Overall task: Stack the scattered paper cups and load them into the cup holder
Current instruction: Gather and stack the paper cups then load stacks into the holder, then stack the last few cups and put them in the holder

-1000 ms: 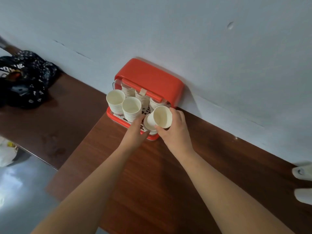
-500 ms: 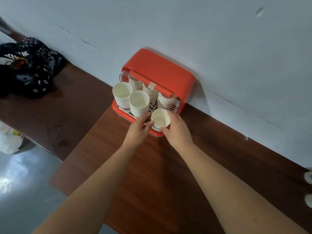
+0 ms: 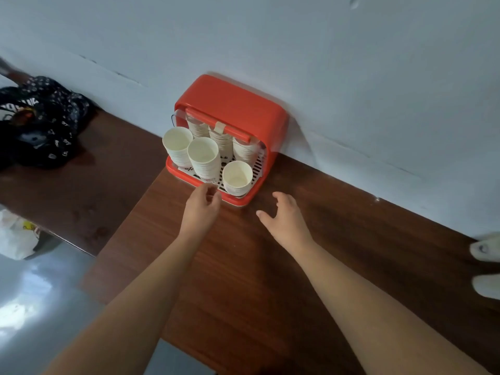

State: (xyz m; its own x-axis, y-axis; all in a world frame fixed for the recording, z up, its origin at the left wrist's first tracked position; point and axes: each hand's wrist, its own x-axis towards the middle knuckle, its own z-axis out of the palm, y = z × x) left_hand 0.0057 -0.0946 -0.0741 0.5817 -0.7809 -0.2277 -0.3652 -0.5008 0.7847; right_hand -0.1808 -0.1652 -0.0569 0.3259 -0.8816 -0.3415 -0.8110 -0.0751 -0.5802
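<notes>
Right hand [image 3: 285, 221] back, cup stack [image 3: 237, 177] just beyond fingers [image 3: 282, 199].

Black patterned bag [image 3: 40, 123] far L; white plastic bag [image 3: 16, 236] lower L.

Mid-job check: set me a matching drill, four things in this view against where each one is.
Things:
1. cup holder
2. left hand
3. right hand
4. black bag

Places:
a. far left of the view
b. open, over the table, right of the holder's front corner
c. backed against the wall
d. fingers curled, at the holder's front rim

Pairs: 1-c, 2-d, 3-b, 4-a
</notes>
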